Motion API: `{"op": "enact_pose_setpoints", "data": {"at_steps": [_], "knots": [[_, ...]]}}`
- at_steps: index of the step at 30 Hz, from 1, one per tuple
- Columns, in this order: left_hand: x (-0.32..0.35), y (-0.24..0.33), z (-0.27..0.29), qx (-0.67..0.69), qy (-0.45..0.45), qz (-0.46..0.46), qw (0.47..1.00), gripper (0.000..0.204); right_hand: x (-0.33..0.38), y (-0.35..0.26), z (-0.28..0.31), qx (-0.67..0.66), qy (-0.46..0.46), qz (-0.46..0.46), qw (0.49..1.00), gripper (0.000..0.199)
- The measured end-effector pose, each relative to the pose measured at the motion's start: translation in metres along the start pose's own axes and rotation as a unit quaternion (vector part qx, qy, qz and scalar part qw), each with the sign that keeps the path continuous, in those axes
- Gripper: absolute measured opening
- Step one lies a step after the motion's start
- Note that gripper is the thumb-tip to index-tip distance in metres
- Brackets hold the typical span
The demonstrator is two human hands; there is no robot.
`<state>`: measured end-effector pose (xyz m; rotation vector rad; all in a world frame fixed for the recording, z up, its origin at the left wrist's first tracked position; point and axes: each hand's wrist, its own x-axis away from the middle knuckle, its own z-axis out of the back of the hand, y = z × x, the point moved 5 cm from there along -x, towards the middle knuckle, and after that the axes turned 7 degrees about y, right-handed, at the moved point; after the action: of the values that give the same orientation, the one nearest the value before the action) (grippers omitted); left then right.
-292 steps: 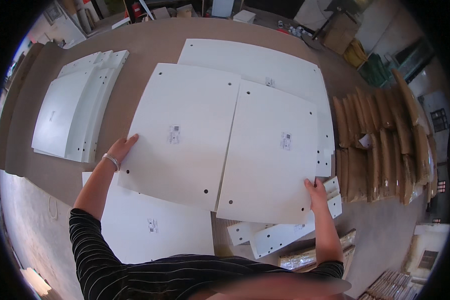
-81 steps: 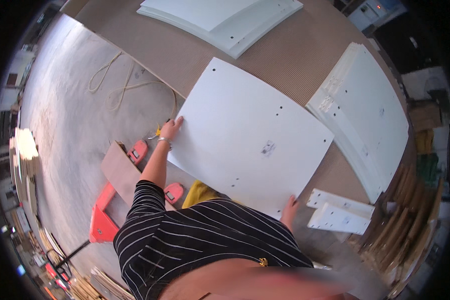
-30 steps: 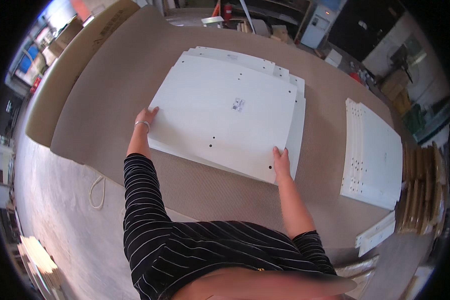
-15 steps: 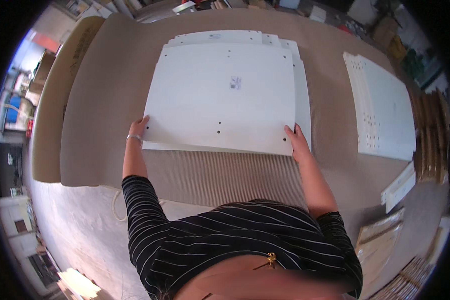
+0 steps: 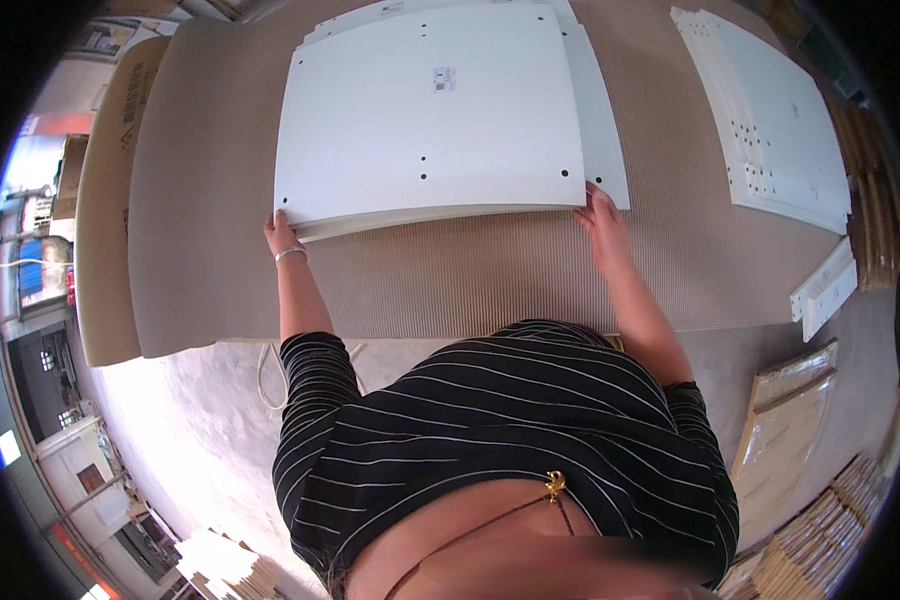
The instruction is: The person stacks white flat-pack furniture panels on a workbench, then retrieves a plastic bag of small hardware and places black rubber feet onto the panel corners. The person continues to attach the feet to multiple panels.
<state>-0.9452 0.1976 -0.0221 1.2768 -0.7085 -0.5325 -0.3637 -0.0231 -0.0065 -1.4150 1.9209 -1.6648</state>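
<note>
Person stood at a table covered in brown corrugated sheet (image 5: 450, 285), 2 bare hands at work. Top white panel (image 5: 490, 110) lay over a stack of lower white panels (image 5: 603, 130), roughly in front of the person. 8 dark holes counted on its face: 4 near the corners, plus 2 pairs along the middle; small printed label (image 5: 444, 80) between those pairs.

Left hand (image 5: 284, 235): at the near left corner of the top panel, thumb against the edge, fingers partly hidden. Bracelet (image 5: 291, 252) on that wrist. Right hand (image 5: 606, 225): at the near right corner, thumb and fingers bent about it, a lower panel's corner just beside. Could not tell whether either hand gripped firmly or only steadied the panel.

The lower panels stuck out past the right edge, slightly askew.

To the right, well apart: a second white stack (image 5: 795, 120), holes along its left side. Nearer the person, narrow white strips (image 5: 825, 290) at the table's corner. Wrapped flat packages (image 5: 790, 410) on the floor below, right; pale cord (image 5: 273, 378) on the floor, left.
</note>
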Motion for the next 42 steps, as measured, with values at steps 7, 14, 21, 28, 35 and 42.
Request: {"op": "enact_pose_setpoints", "data": {"at_steps": [7,14,21,28,35,42], "knots": [[-0.004,0.003,-0.006,-0.008,-0.017,0.026,0.999,0.054,-0.028,0.001,-0.023,0.146,-0.037,-0.055,0.987,0.054],[0.084,-0.017,0.047,0.058,0.050,0.047,0.996,0.043,0.015,0.005,0.039,0.190,-0.017,-0.096,0.977,0.061],[0.197,-0.056,0.118,0.126,0.231,0.013,0.965,0.033,0.090,-0.001,0.095,0.147,0.013,-0.015,0.989,0.035],[0.200,-0.047,0.127,-0.067,0.284,-0.044,0.956,0.031,0.068,-0.005,0.098,0.470,0.055,0.091,0.876,0.045],[0.163,-0.013,0.111,-0.288,0.108,-0.128,0.943,0.039,0.024,-0.020,0.072,0.534,0.062,0.105,0.837,0.051],[0.095,0.020,0.037,-0.338,0.039,-0.127,0.932,0.039,-0.033,-0.045,0.022,0.573,0.063,0.148,0.803,0.055]]}}
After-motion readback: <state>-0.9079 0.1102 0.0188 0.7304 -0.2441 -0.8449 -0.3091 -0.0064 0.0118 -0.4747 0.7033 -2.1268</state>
